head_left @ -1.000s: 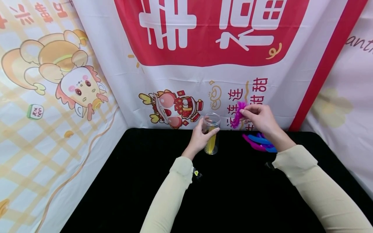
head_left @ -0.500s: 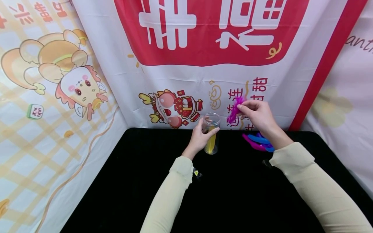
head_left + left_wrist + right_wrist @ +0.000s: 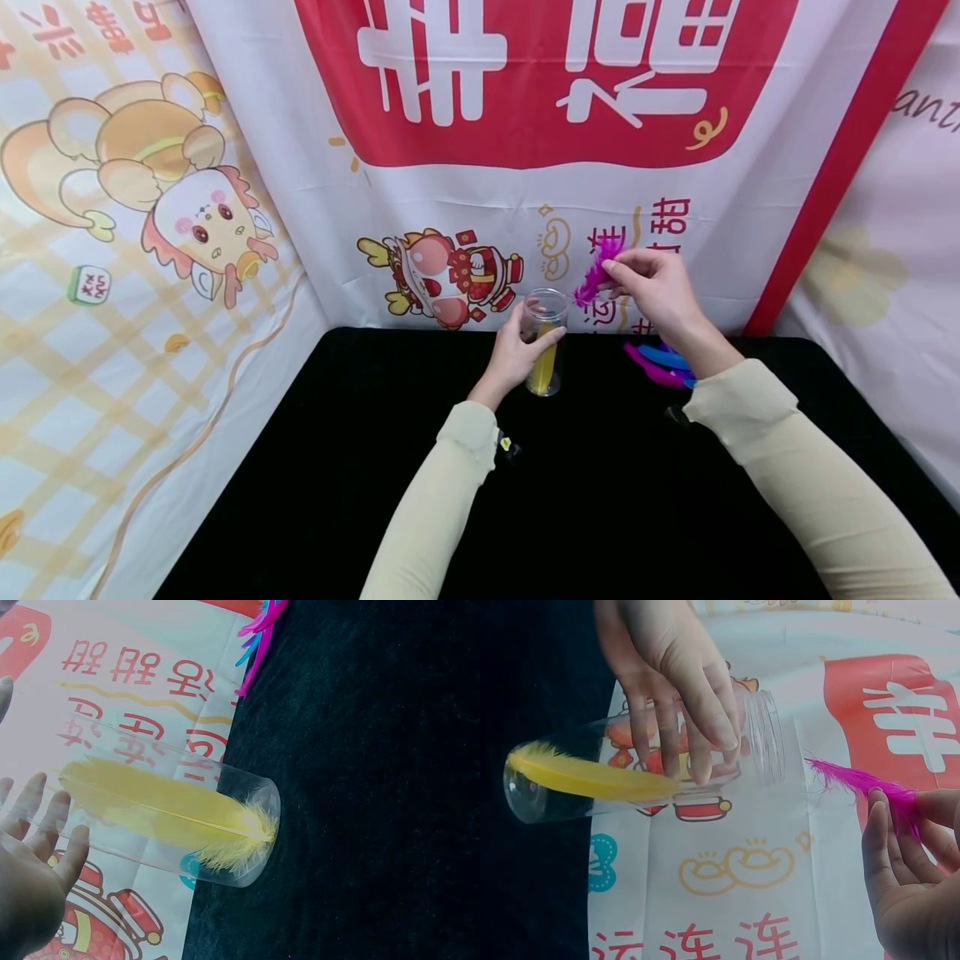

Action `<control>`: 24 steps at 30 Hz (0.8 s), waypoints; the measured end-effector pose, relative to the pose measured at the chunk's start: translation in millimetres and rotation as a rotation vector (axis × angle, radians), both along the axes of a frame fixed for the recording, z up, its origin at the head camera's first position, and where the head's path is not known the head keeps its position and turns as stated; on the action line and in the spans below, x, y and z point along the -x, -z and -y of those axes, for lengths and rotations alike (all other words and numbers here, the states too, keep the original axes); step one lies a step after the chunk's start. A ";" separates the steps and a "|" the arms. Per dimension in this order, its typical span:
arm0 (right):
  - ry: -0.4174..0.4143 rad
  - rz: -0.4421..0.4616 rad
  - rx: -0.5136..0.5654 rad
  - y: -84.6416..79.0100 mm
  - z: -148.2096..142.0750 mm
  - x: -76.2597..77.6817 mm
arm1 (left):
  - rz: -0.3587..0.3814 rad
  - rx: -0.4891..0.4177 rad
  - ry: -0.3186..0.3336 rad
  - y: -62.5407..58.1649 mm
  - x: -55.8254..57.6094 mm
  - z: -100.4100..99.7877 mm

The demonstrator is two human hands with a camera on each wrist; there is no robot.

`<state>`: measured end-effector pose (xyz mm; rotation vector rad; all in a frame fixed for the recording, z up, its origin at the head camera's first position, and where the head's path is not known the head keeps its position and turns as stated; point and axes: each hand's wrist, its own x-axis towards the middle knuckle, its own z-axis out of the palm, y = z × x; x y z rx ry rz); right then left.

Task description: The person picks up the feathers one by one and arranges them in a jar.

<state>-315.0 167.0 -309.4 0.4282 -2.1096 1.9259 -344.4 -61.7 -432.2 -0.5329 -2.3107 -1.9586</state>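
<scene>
My left hand (image 3: 513,354) grips a clear plastic jar (image 3: 546,312) that stands upright at the back of the black table, its mouth uncovered. Inside the jar leans one yellow feather (image 3: 585,774), quill end at the bottom, as the left wrist view shows through the wall. My right hand (image 3: 663,292) pinches a magenta feather (image 3: 597,273) between thumb and fingers, to the right of the jar's mouth and a little higher. In the right wrist view the feather's tip (image 3: 817,765) points at the opening, a small gap away.
A small pile of magenta and blue feathers (image 3: 660,367) lies at the table's back right, partly behind the right wrist. The black-covered table (image 3: 585,500) ends at a printed cloth backdrop (image 3: 450,192), with another patterned cloth (image 3: 142,333) on the left.
My right hand has moved left and slightly up, bringing the magenta feather nearer the jar's mouth and tilting its lower end toward it. The left hand and jar have stayed in place.
</scene>
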 end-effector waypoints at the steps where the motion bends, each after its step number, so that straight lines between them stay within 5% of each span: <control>1: -0.004 -0.003 0.005 -0.1 1.0 0.2 | -0.003 0.001 -0.001 0.2 0.3 -0.1; 24: -0.029 0.032 -0.149 9.0 12.7 2.4 | 0.012 -0.003 -0.017 0.6 1.3 -1.3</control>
